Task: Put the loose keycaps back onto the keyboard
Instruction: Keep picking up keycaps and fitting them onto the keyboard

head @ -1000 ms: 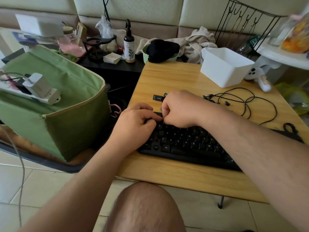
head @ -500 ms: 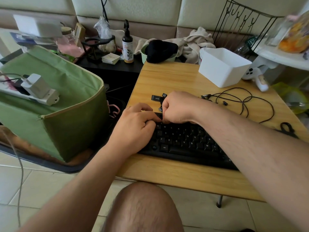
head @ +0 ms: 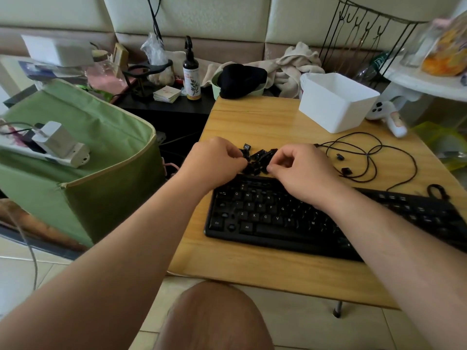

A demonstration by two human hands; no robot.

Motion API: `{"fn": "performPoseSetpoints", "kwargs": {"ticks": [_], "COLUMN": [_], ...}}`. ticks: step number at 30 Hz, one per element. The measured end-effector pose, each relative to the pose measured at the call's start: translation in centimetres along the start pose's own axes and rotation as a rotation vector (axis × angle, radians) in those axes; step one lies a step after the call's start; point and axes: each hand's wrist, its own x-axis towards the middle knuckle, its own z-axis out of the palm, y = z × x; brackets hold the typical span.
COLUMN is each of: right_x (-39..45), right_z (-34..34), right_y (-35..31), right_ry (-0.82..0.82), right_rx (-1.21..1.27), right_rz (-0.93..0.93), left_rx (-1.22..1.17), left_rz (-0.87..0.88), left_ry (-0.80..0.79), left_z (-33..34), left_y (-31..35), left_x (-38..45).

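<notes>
The loose keycaps (head: 259, 157) were small, black and glossy, heaped in a cluster on the wooden table (head: 255, 122) directly between the two sets of fingertips and just beyond the top edge of the keyboard (head: 265, 213); one cap sat slightly apart at the far side of the heap, its pale legend facing up. The left hand (head: 214, 161) had its fingers curled, tips touching the left edge of the heap; whether they pinched a cap could not be told. The right hand (head: 302, 168) had thumb and forefinger closed at the right edge of the heap, apparently on a cap, though the contact was too small to confirm. The keyboard was black with white legends and lay under both wrists. Beyond the right fingers stood a white plastic bin (head: 336, 102), interior not visible. Well left of the left fingers sat a green fabric box (head: 101, 157) with a white charger (head: 54, 138) resting on top.
</notes>
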Motion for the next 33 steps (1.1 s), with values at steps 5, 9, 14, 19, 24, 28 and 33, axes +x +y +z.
{"fn": "performPoseSetpoints", "kwargs": {"ticks": [5,9,14,19,24,28,33], "right_x": [-0.1,0.1,0.5,0.7,0.7,0.4,0.9], "right_z": [0.4,0.4,0.7,0.9,1.5,1.6,1.5], "right_y": [-0.1,-0.4,-0.7,-1.8,-3.1,-4.2,-5.1], "right_ry": [0.016,0.007,-0.044,-0.030,-0.021,-0.051,-0.077], "right_rx": [0.022,0.053,0.066,0.037,-0.054,-0.142,-0.249], "right_rz": [-0.049,-0.080,-0.120,-0.220,-0.339,-0.451,-0.471], "left_rx": [0.202,0.089,-0.067,-0.365,-0.544,-0.531,-0.523], "left_rz": [-0.024,-0.062,-0.074,-0.100,-0.119,-0.128,-0.117], "left_ry": [-0.067,-0.076,-0.089,-0.032,-0.038,-0.008,-0.029], "left_z": [0.7,0.9,0.5,-0.8,-1.3,-1.7,-2.0], "left_y": [0.8,0.4,-0.5,-1.3,-2.0,-2.5,-3.0], "left_x": [1.2,1.5,1.2,-0.3,-2.7,-3.3,-3.4]}}
